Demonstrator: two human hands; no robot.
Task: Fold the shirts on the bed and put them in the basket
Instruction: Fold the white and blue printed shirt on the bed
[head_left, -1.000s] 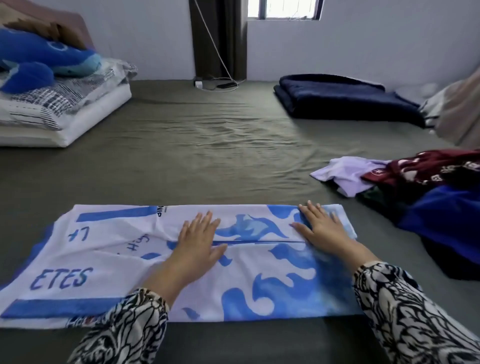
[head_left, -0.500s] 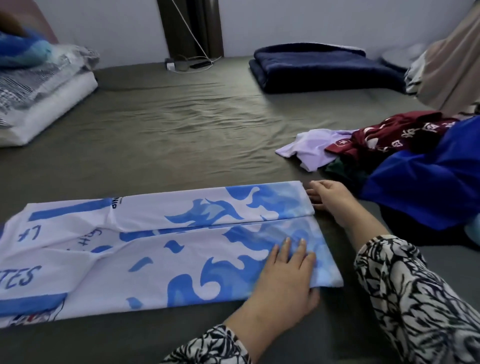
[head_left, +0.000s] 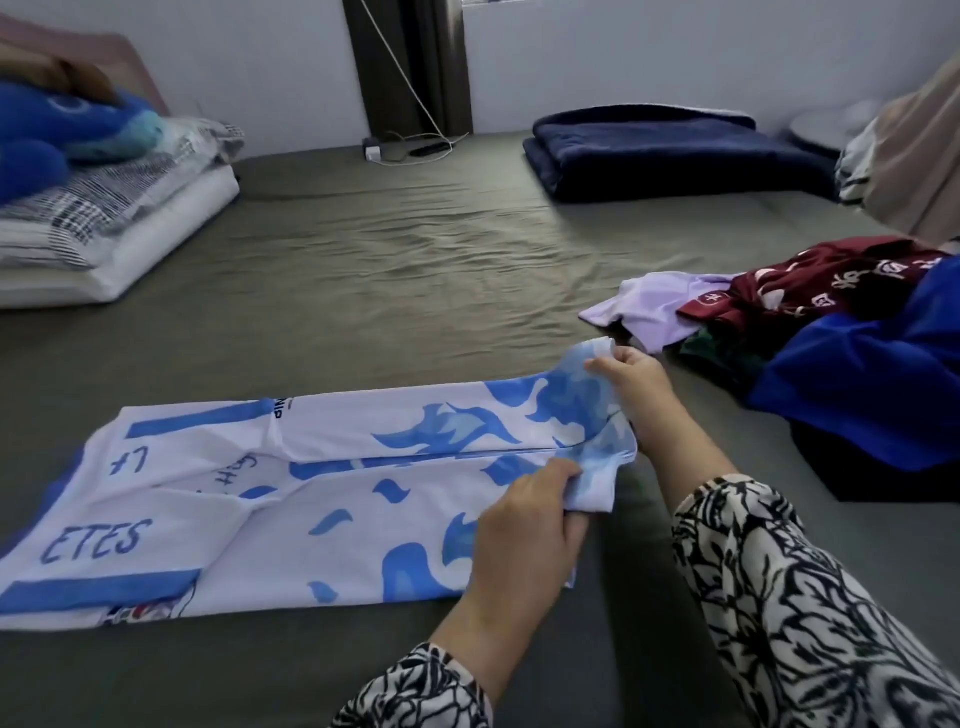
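A white and blue shirt lies on the grey-green bed, folded into a long strip running left to right. My left hand pinches the near corner of its right end. The far corner of that end is gripped by my right hand and raised off the bed. A pile of unfolded shirts, lilac, maroon and blue, sits to the right. No basket is in view.
A folded navy blanket lies at the far right of the bed. Stacked bedding with a blue plush toy sits at the far left. A charger and cable rest by the wall. A beige cloth hangs at the right edge.
Both hands went from lying flat on the shirt to its right end. They now grip the two corners there, and that end has lifted off the bed.
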